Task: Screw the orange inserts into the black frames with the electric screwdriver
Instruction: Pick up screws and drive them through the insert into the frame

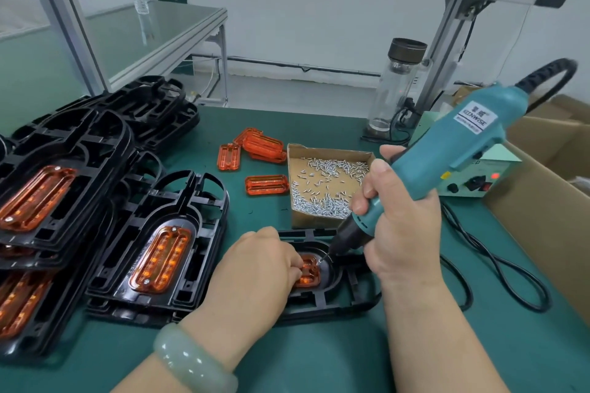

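A black frame (335, 300) lies flat on the green mat in front of me, with an orange insert (309, 271) seated in its oval recess. My left hand (255, 268) presses down on the insert and hides most of it. My right hand (399, 233) grips the teal electric screwdriver (447, 153), tilted, its bit tip touching the insert's far end. Loose orange inserts (260, 145) lie behind, next to a cardboard tray of small silver screws (325, 182).
Frames with inserts fitted are stacked at the left (159, 252) and far left (48, 188); empty black frames (153, 102) are piled behind. A power supply box (469, 182), black cables (498, 268), a glass bottle (396, 86) and cardboard boxes (549, 207) stand at the right.
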Available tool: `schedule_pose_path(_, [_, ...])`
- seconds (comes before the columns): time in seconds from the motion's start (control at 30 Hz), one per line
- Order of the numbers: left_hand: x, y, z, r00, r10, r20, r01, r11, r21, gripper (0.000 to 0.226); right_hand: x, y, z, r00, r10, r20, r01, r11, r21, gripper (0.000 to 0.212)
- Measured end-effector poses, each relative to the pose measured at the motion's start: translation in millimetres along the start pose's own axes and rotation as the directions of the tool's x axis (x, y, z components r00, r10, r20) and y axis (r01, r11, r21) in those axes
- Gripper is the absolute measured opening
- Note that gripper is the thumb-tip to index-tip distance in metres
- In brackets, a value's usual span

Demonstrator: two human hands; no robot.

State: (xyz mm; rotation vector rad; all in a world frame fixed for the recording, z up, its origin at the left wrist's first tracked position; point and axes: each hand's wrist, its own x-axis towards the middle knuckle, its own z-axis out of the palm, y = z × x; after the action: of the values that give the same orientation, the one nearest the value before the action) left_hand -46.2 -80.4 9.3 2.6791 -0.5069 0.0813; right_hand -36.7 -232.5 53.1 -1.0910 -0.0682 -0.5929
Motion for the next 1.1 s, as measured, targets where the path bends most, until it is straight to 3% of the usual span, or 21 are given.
schedule_pose_path(0.8, [-1,0,1,0.999,0.029,-0.044,-0.031,0.999,-0.04,0.022,-4,4,8,0.977,-0.037,0.212,0.066,0.989,-0.132,0.018])
schedule_pose_path(1.1, [-1,1,0,0.999,0.023,-0.04,-0.024,0.999,-0.023,0.021,-2,8,10,0.95,0.001,0.311,0.022,0.997,-0.071,0.022])
